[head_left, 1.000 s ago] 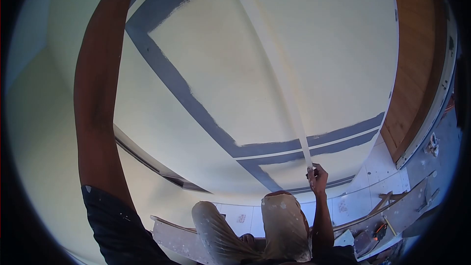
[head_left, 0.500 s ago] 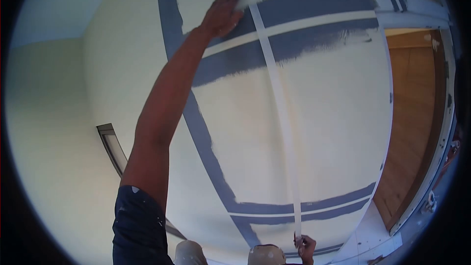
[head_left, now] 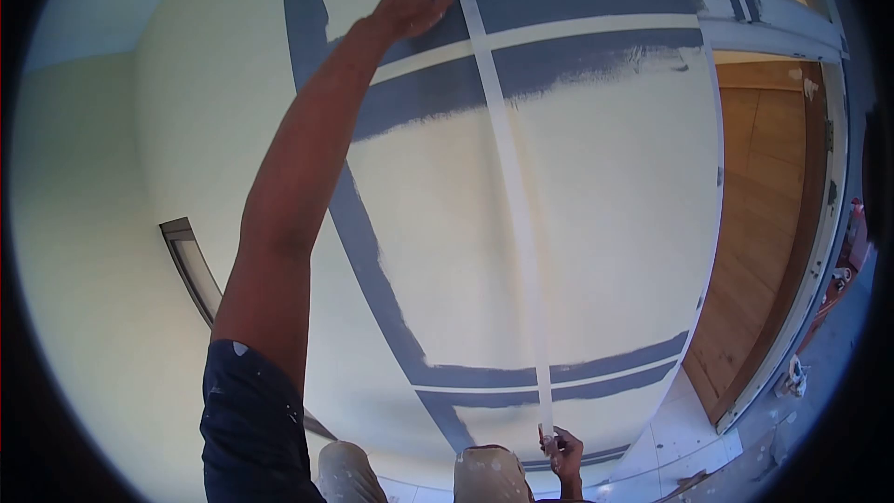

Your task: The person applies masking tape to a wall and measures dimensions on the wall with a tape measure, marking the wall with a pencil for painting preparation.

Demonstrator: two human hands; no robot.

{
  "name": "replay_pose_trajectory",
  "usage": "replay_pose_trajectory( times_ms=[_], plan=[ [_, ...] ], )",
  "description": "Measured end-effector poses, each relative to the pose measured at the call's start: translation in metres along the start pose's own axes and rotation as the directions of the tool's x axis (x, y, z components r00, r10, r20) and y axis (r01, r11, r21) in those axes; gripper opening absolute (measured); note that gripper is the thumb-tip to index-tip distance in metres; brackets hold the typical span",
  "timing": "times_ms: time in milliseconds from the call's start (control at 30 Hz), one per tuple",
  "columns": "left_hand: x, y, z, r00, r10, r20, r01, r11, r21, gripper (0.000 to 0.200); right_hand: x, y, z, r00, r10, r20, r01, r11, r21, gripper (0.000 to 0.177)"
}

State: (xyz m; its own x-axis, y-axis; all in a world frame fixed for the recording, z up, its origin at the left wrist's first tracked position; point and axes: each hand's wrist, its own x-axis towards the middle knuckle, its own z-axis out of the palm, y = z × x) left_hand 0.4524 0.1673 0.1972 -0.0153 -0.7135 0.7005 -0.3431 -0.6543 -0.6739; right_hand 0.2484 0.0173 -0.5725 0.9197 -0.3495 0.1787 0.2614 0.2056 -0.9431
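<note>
I can read no text, label, brand, number or sign here.
</note>
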Motion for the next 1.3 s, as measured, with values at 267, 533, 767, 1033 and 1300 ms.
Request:
replay_pose_trajectory(
  times_ms=[267, 533, 767, 1033, 1300],
  plan=[
    [0.036, -0.054, 0.016, 0.999, 0.001, -0.047, -0.003, 0.999, -0.038, 0.062, -0.059, 0.005, -0.028, 0.997, -0.076, -0.021, 0.077, 0.997, 0.005, 0.008],
    [0.041, -0.061, 0.007, 0.973, 0.183, 0.139, -0.193, 0.98, 0.057, 0.06, -0.158, -0.043, -0.035, 0.998, -0.052, -0.025, 0.053, 0.997, 0.05, 0.014],
    [0.014, -0.017, -0.026, 0.944, 0.306, 0.127, -0.316, 0.947, 0.065, 0.063, -0.153, -0.015, -0.063, 0.99, 0.135, 0.048, -0.143, 0.942, 0.305, 0.019],
    [0.007, 0.008, -0.023, 0.976, 0.217, -0.025, -0.2, 0.934, 0.297, 0.054, -0.131, -0.028, -0.073, 0.98, 0.005, 0.2, -0.044, 0.98, 0.193, 0.013],
    [0.004, 0.013, -0.021, 0.846, 0.494, -0.202, -0.386, 0.828, 0.408, 0.027, -0.132, -0.106, -0.067, 0.794, 0.551, 0.256, -0.504, 0.833, -0.229, 0.009]
  ],
)
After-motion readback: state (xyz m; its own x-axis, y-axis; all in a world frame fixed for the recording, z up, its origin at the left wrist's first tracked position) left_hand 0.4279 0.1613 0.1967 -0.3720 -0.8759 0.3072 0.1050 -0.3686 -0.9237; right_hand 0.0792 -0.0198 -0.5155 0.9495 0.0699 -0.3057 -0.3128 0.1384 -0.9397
